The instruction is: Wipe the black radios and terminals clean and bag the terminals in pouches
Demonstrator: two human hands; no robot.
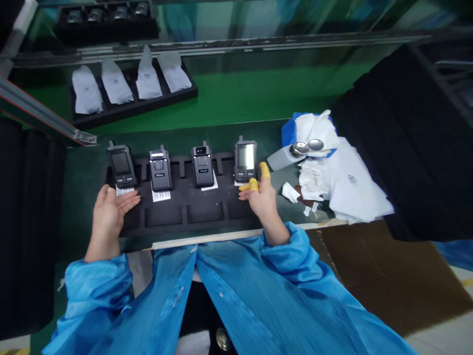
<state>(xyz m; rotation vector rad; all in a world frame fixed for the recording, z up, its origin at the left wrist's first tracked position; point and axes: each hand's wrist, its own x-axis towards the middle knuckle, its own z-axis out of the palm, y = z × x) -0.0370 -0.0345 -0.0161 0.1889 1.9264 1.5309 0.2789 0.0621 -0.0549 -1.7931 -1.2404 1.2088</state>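
A row of several rugged handheld radios with stub antennas rests on a black foam tray (166,229). The leftmost radio (121,165) faces screen up, with a white label under its lower end. My left hand (110,209) lies palm up just below it, fingers stretched out and nothing in them. Two middle radios show their backs: one (160,172) on the left and another (203,167) on the right. The rightmost radio (246,159) has a bright, reflecting screen. Beside its lower right corner is my right hand (264,199), fingers apart and wearing yellow finger cots.
White pouches (148,81) stand in another black tray (136,106) at the back left. To the right are a blue box (289,132) of white cloths, a pale container (283,159), white bags (356,182) and scraps. Stacked black trays (402,138) flank the right side.
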